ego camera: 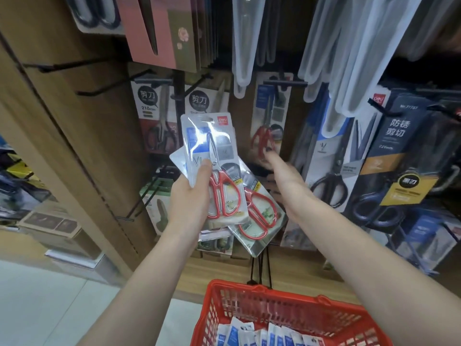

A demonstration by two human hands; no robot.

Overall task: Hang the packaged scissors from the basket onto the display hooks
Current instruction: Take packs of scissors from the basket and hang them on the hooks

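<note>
Red basket [287, 305] w/ scissor pkgs [262, 335] inside, left hand [192, 203] gripping red-handled pkgs [219, 176], right hand [282, 171] fingers extended, holding nothing

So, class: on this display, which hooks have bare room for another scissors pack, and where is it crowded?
Free: the two bare hooks on the brown panel, left of the 210mm packs. Crowded: everything right of them, from the red-handled hanging pack to the dark packs.

head-worn view, forward-down, close to shelves [99, 126]
</note>
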